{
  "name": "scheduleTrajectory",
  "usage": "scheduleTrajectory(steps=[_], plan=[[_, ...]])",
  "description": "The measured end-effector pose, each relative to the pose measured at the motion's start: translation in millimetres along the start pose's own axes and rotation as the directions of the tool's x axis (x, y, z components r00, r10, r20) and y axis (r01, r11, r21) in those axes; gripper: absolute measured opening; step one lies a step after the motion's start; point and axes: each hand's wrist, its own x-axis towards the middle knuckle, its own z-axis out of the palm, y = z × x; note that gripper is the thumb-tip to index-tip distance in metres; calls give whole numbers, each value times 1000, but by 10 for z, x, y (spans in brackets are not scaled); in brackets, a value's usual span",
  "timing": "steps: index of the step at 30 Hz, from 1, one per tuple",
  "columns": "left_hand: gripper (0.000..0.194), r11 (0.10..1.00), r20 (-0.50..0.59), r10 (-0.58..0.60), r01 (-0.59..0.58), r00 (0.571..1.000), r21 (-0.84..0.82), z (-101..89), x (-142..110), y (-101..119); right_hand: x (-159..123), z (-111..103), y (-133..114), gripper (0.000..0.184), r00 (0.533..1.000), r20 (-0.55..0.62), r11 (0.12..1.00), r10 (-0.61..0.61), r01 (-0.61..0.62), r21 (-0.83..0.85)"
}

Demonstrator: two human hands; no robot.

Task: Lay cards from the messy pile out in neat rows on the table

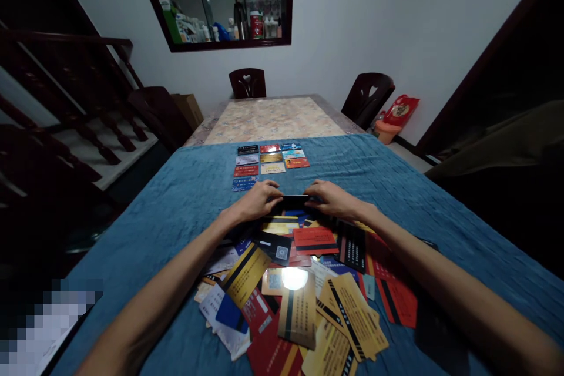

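Between my left hand (263, 198) and my right hand (330, 198), a dark card (295, 200) is pinched by its two ends and tilted nearly edge-on to me. Its printed face is hidden. Below my hands, a loose pile of plastic cards spreads toward me, including a red card (315, 240), a black card with a square code (275, 248) and gold cards (297, 311). Beyond my hands, several cards lie face up in three columns. A blue card (245, 184) ends the left column, a cream card (273, 168) the middle one, and an orange-red card (297, 163) the right.
A blue cloth (176, 200) covers the near part of the table, while a patterned top (277, 117) shows at the far end. Dark wooden chairs (368, 97) stand around it. A stair railing (66, 70) is on the left, and a glass-shelved cabinet (220, 0) is in the wall.
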Motion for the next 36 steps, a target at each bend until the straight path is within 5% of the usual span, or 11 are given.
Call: scheduleTrajectory(steps=[23,32,36], plan=[[31,995,11,-98,98,995,13,-13,7,38,50,129,-5,10,985,-91,985,145,-152,-84],[38,994,-12,-105,104,994,-20,13,11,25,40,144,-9,17,972,-134,980,191,-197,-28],[40,991,-38,-127,125,991,-42,17,8,26,37,178,12,35,967,-188,983,173,-158,90]])
